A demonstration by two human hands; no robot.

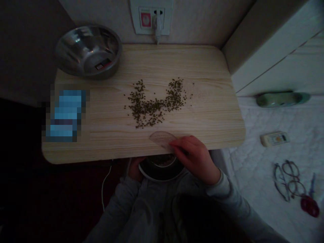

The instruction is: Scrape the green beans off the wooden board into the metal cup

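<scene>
My right hand (pixel 196 155) is closed on a clear semicircular protractor (pixel 162 137), pinched at its right end. The protractor's curved edge points away from me, over the front edge of the wooden tabletop. Just beneath that edge, my left hand (pixel 136 168) grips the left side of a bowl (pixel 162 177); its fingers are partly hidden. Part of the bowl is covered by the tabletop, and its contents are too dark to make out. Small green beans (pixel 152 107), which look like mung beans, lie scattered in a rough U shape beyond the protractor.
A steel basin (pixel 88 50) stands at the tabletop's (pixel 106 141) back left, with a blurred-out blue item (pixel 65 113) in front. A plug sits in the wall socket (pixel 152 18). On the white bedding at right lie a green object (pixel 282 99), a remote (pixel 274 138) and glasses (pixel 280 182).
</scene>
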